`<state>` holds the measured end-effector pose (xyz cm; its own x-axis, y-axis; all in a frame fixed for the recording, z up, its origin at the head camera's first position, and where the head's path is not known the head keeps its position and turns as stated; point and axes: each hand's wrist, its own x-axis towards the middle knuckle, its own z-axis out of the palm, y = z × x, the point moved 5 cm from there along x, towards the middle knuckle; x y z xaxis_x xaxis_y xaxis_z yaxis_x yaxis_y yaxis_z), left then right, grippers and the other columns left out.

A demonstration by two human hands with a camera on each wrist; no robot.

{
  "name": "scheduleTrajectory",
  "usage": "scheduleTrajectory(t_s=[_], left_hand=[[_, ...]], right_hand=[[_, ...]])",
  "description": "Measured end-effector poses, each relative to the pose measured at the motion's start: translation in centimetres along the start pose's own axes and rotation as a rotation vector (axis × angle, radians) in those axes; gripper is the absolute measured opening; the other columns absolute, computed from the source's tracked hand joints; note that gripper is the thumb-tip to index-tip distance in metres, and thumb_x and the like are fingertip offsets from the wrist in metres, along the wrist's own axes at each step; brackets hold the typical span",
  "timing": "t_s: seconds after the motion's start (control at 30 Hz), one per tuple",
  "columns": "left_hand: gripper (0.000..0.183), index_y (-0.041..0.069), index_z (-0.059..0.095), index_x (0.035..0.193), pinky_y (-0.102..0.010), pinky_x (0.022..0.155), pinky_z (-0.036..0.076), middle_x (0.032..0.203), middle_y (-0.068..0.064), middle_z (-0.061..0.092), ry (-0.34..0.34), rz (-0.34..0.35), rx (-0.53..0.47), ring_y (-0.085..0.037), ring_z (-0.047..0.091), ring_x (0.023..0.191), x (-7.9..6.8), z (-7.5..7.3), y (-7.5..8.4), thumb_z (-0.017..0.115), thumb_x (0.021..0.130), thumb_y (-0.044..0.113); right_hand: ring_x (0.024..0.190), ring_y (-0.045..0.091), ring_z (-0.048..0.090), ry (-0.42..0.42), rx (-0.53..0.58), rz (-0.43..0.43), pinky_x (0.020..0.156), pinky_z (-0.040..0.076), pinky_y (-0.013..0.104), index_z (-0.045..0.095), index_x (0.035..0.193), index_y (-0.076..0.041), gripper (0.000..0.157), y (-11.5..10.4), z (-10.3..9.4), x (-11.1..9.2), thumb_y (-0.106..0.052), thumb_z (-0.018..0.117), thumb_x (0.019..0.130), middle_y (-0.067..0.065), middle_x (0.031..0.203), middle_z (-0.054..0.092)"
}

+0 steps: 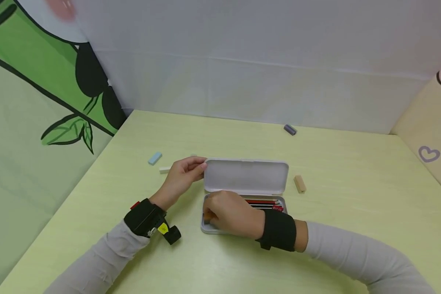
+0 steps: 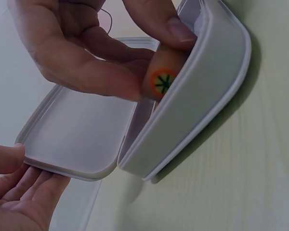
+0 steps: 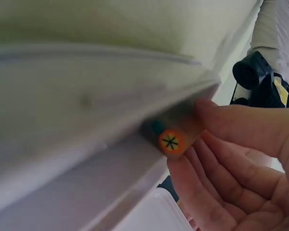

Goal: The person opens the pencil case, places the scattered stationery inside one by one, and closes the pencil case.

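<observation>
A white pencil case (image 1: 220, 231) lies on the table with its hinged lid (image 1: 246, 176) raised. At the lid's left corner, my left hand (image 1: 181, 177) holds the edge, thumb in front and fingers behind. My right hand (image 1: 233, 214) reaches down into the left end of the case. Between its thumb and fingers it pinches a small brownish block (image 3: 176, 127) with an orange-and-yellow round print and dark star lines. That block (image 2: 166, 70) sits partly below the case's rim in the left wrist view. Several pencils (image 1: 261, 201) lie inside, partly hidden by my right hand.
Left of the case lie a light blue block (image 1: 155, 158) and a white block (image 1: 164, 170), the latter partly behind my left hand. A tan block (image 1: 299, 184) lies right of the lid. A dark grey block (image 1: 290, 130) is near the table's back edge.
</observation>
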<state>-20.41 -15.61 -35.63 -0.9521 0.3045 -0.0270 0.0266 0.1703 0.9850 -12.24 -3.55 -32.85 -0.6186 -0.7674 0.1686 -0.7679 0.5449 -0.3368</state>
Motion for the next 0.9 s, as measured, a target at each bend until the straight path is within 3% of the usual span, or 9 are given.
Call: scheduleTrajectory(t_s=[0.67, 0.9], left_hand=[[0.034, -0.004, 0.056, 0.127, -0.026, 0.090, 0.058, 0.125, -0.027, 0.061, 0.008, 0.002, -0.014, -0.005, 0.067, 0.096, 0.08, -0.04, 0.33, 0.053, 0.099, 0.014], [0.034, -0.004, 0.056, 0.127, -0.026, 0.090, 0.058, 0.125, -0.027, 0.061, 0.010, -0.004, -0.011, -0.008, 0.067, 0.098, 0.06, -0.03, 0.30, 0.053, 0.099, 0.014]], right_hand=[[0.071, 0.006, 0.062, 0.052, -0.079, -0.015, 0.066, 0.050, 0.013, 0.071, 0.077, -0.012, 0.008, -0.16, 0.56, -0.19, -0.009, 0.073, 0.084, -0.004, 0.075, 0.068], [0.072, 0.006, 0.061, 0.050, -0.067, -0.006, 0.066, 0.050, 0.012, 0.070, 0.077, -0.012, 0.008, -0.18, 0.57, -0.27, -0.009, 0.073, 0.084, -0.004, 0.075, 0.067]])
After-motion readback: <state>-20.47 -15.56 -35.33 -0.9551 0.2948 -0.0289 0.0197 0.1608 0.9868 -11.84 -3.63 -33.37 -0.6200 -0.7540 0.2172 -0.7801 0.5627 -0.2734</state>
